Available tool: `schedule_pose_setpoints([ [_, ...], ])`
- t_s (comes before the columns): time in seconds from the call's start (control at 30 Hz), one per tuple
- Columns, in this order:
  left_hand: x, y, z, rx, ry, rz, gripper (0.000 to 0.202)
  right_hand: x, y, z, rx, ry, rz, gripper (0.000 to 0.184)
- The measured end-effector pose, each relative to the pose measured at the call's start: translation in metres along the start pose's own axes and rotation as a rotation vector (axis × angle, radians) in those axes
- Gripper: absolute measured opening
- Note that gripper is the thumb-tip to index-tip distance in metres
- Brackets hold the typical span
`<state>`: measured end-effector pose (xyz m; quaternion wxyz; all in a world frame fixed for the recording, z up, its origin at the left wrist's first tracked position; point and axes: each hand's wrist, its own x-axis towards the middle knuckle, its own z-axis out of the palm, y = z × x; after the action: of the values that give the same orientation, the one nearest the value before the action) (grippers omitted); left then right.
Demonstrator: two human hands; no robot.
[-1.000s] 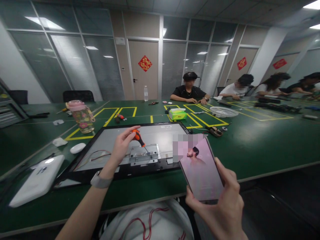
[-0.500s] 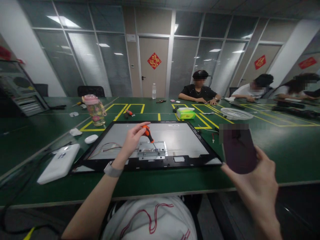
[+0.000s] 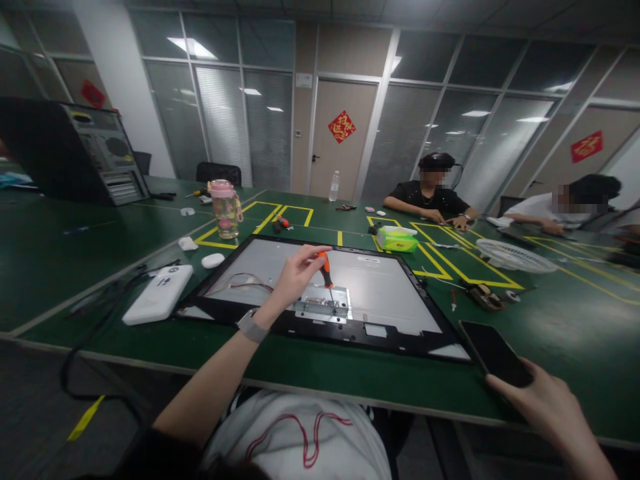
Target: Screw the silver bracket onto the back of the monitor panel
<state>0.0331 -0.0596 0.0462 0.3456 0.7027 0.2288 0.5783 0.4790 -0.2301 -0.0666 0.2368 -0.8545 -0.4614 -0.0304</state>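
Wearer's left hand (image 3: 299,272), wearer's right hand (image 3: 543,393): two. One orange-and-black screwdriver (image 3: 325,271), one smartphone (image 3: 496,355), one display panel (image 3: 387,290). One wristwatch (image 3: 251,327), one white power bank (image 3: 159,295), one pink-lidded drinking bottle (image 3: 226,212), one clear water bottle (image 3: 334,187), one green tissue pack (image 3: 397,240), one white fan grille (image 3: 515,256), one computer tower (image 3: 55,150). Three red decorations (image 3: 341,127). At least two co-workers (image 3: 430,200); exact number at blurred right edge unclear. One green table (image 3: 320,365).
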Motion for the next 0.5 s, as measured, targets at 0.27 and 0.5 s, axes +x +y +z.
schedule_pose_setpoints([
  [0.27, -0.003, 0.004, 0.003, -0.070, -0.080, -0.008, 0.029, -0.006, -0.035, -0.021, -0.165, 0.064, -0.044, 0.080],
  [0.5, -0.003, 0.007, 0.005, -0.039, -0.081, 0.003, 0.029, -0.017, -0.195, -0.023, 0.438, -0.397, -0.670, 0.057],
])
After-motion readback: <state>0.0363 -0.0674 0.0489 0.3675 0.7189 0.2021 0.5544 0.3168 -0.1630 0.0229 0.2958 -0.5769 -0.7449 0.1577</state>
